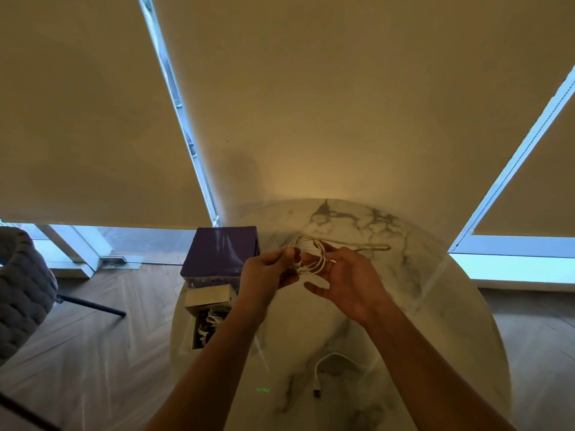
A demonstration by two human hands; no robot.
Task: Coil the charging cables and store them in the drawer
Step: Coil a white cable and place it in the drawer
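No brand, label or writing can be read anywhere; a small green glow (262,390) on the desk (435,306) near its front edge is too blurred to make out.

Both hands are raised over the round marble desk. The left hand (264,270) pinches a white cable coil (312,255) between thumb and curled fingers (287,253). The right hand (348,281) holds the coil's other side with its fingertips, thumb stretched out below. A loose loop of the same cable (364,245) trails away to the right, beyond the hands.

A second white cable (326,362) lies on the desk near the front edge, between the forearms, its dark plug (317,393) at the near end.

At the desk's left edge stands a purple box (222,251). Just in front of it an open drawer (203,321) holds white cables; the left forearm hides part of it.

To the far left is a grey cushioned chair (21,290) on a wooden floor (109,353). Beige blinds (311,104) cover the windows behind the desk.
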